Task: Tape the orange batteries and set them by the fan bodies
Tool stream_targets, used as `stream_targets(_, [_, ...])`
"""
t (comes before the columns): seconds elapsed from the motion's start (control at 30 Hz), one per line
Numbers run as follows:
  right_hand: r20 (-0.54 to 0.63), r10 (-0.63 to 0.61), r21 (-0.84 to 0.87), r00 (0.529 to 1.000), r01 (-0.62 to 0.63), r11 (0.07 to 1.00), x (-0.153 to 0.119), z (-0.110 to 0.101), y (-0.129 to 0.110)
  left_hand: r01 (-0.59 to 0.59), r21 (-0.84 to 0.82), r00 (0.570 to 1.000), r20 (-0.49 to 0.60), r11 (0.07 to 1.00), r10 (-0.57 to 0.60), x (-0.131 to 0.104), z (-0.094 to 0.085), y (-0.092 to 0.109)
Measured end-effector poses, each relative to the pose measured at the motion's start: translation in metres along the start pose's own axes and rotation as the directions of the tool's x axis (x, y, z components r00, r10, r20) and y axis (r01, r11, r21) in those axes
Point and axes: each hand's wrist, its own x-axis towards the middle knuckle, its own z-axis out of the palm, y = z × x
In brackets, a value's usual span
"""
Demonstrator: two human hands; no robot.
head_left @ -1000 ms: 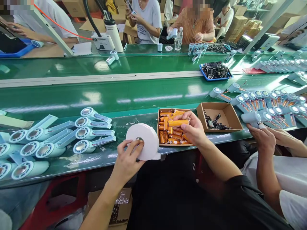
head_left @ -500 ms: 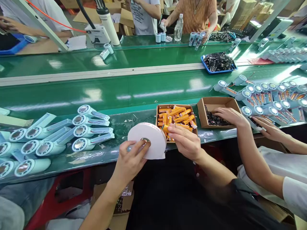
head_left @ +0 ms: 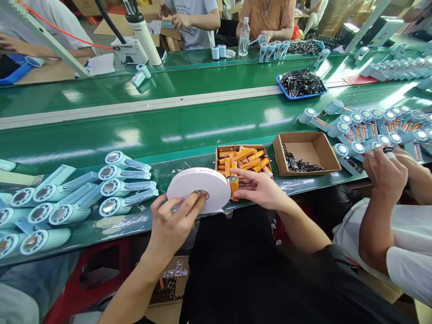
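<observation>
My left hand (head_left: 177, 213) grips a roll of white tape (head_left: 189, 182), its fingers hooked into the core hole. The roll is tilted, with its broad side partly towards me. Just right of the roll, my right hand (head_left: 258, 186) pinches an orange battery (head_left: 233, 188) between thumb and fingers, held upright near the tape's edge. Behind that hand stands a cardboard box (head_left: 218, 156) full of orange batteries (head_left: 246, 155) with wires. The right hand covers part of its front side.
Light-blue fan-like housings (head_left: 114, 204) stand at left; more housings (head_left: 357, 118) lie at right. A carton (head_left: 319, 150) holds black circuit boards. Beside it are a co-worker's hands (head_left: 388, 171). A blue tray (head_left: 300, 95) of black parts sits across the green bench (head_left: 141, 126).
The tape roll has tipped flatter and shifted left. My right hand has turned, bringing the battery lower beside the roll. The neighbour's hand has left the carton.
</observation>
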Motion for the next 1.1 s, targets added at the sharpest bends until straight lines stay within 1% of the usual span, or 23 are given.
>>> stream_targets(0.07, [-0.033, 0.022, 0.008, 0.999, -0.022, 1.0, 0.005, 0.001, -0.003, 0.009, 0.036, 1.0, -0.011, 0.999, -0.008, 0.001, 0.001, 0.003])
stream_targets(0.13, [-0.219, -0.021, 0.127, 0.976, 0.05, 0.991, 0.009, 0.017, 0.003, 0.09, 0.089, 0.995, -0.053, 0.992, -0.085, 0.002, 0.007, 0.014])
stream_targets(0.17, [-0.348, -0.047, 0.206, 0.936, 0.125, 0.971, 0.011, 0.029, 0.009, 0.148, 0.105, 0.986, -0.087, 0.983, -0.139, 0.003, 0.012, 0.022])
stream_targets(0.23, [-0.586, -0.065, 0.313, 0.808, 0.3, 0.901, 0.014, 0.055, 0.024, 0.277, 0.091, 0.953, -0.154, 0.957, -0.261, 0.004, 0.022, 0.044])
stream_targets(0.27, [-0.659, -0.054, 0.337, 0.75, 0.359, 0.87, 0.014, 0.064, 0.029, 0.335, 0.061, 0.93, -0.184, 0.94, -0.319, 0.004, 0.027, 0.056])
stream_targets(0.3, [-0.688, -0.036, 0.355, 0.725, 0.379, 0.854, 0.013, 0.068, 0.032, 0.382, 0.02, 0.906, -0.205, 0.924, -0.37, 0.002, 0.031, 0.067])
stream_targets(0.33, [-0.678, -0.015, 0.372, 0.735, 0.361, 0.855, 0.011, 0.067, 0.031, 0.415, -0.025, 0.888, -0.207, 0.91, -0.411, 0.0, 0.032, 0.076])
stream_targets(0.37, [-0.64, -0.002, 0.378, 0.768, 0.317, 0.87, 0.008, 0.059, 0.025, 0.436, -0.072, 0.877, -0.188, 0.897, -0.442, -0.004, 0.033, 0.081])
stream_targets(0.43, [-0.547, -0.03, 0.334, 0.837, 0.25, 0.909, 0.002, 0.027, 0.003, 0.47, -0.136, 0.872, -0.084, 0.872, -0.483, -0.017, 0.03, 0.079])
stream_targets(0.47, [-0.556, -0.112, 0.259, 0.823, 0.3, 0.918, -0.001, 0.006, -0.01, 0.495, -0.136, 0.866, -0.009, 0.858, -0.5, -0.024, 0.028, 0.071])
stream_targets(0.5, [-0.628, -0.249, 0.154, 0.737, 0.431, 0.889, -0.002, -0.016, -0.023, 0.522, -0.115, 0.853, 0.072, 0.845, -0.517, -0.033, 0.026, 0.06])
stream_targets(0.53, [-0.695, -0.392, 0.026, 0.603, 0.566, 0.824, -0.003, -0.034, -0.033, 0.543, -0.082, 0.835, 0.155, 0.835, -0.528, -0.042, 0.025, 0.046])
stream_targets(0.57, [-0.694, -0.438, -0.052, 0.572, 0.567, 0.822, -0.003, -0.049, -0.041, 0.553, -0.053, 0.816, 0.237, 0.831, -0.528, -0.051, 0.024, 0.031])
stream_targets(0.63, [-0.663, -0.418, -0.097, 0.621, 0.482, 0.871, -0.006, -0.062, -0.046, 0.533, -0.065, 0.789, 0.399, 0.843, -0.468, -0.067, 0.025, 0.002])
stream_targets(0.67, [-0.632, -0.384, -0.095, 0.673, 0.425, 0.9, -0.008, -0.061, -0.043, 0.516, -0.11, 0.785, 0.456, 0.849, -0.418, -0.074, 0.026, -0.012])
stream_targets(0.7, [-0.605, -0.357, -0.092, 0.712, 0.383, 0.919, -0.011, -0.058, -0.038, 0.507, -0.157, 0.789, 0.479, 0.848, -0.383, -0.08, 0.026, -0.025])
stream_targets(0.73, [-0.585, -0.344, -0.093, 0.734, 0.36, 0.928, -0.015, -0.052, -0.032, 0.511, -0.184, 0.798, 0.465, 0.84, -0.383, -0.086, 0.026, -0.037])
stream_targets(0.8, [-0.567, -0.322, -0.1, 0.758, 0.325, 0.941, -0.022, -0.043, -0.018, 0.557, -0.125, 0.795, 0.368, 0.821, -0.483, -0.097, 0.025, -0.063])
stream_targets(0.87, [-0.59, -0.301, -0.106, 0.749, 0.299, 0.949, -0.029, -0.041, -0.007, 0.609, 0.045, 0.753, 0.28, 0.792, -0.595, -0.108, 0.022, -0.089])
stream_targets(0.93, [-0.627, -0.279, -0.099, 0.727, 0.281, 0.955, -0.034, -0.045, -0.002, 0.582, 0.172, 0.735, 0.306, 0.795, -0.605, -0.118, 0.017, -0.112])
stream_targets(0.97, [-0.649, -0.266, -0.095, 0.713, 0.27, 0.958, -0.038, -0.049, -0.001, 0.549, 0.192, 0.739, 0.344, 0.813, -0.58, -0.122, 0.013, -0.121])
stream_targets(1.03, [-0.72, -0.249, -0.101, 0.648, 0.258, 0.961, -0.046, -0.058, -0.002, 0.483, 0.186, 0.766, 0.384, 0.856, -0.516, -0.125, 0.002, -0.129])
stream_targets(1.1, [-0.784, -0.23, -0.118, 0.577, 0.226, 0.967, -0.055, -0.067, -0.006, 0.426, 0.181, 0.811, 0.358, 0.887, -0.463, -0.117, -0.009, -0.129])
